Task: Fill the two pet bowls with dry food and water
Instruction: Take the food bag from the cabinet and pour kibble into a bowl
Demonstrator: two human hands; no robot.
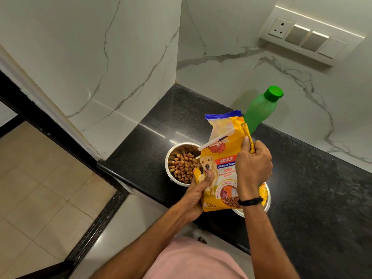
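Gripping the yellow dog-food bag (223,164) upright, the left hand (196,195) clasps its lower edge, the right hand (252,168) pinches its side (label: "ADULT", "100%", "1.2 kg").

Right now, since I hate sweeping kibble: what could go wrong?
The bag, gripped by the left hand and right hand, is upright near the filled bowl; tipped, its contents may scatter on the counter. The near bowl, mostly hidden behind the bag, sits by the counter's edge; a bump might push it off. The green bottle stands close behind and might get knocked.
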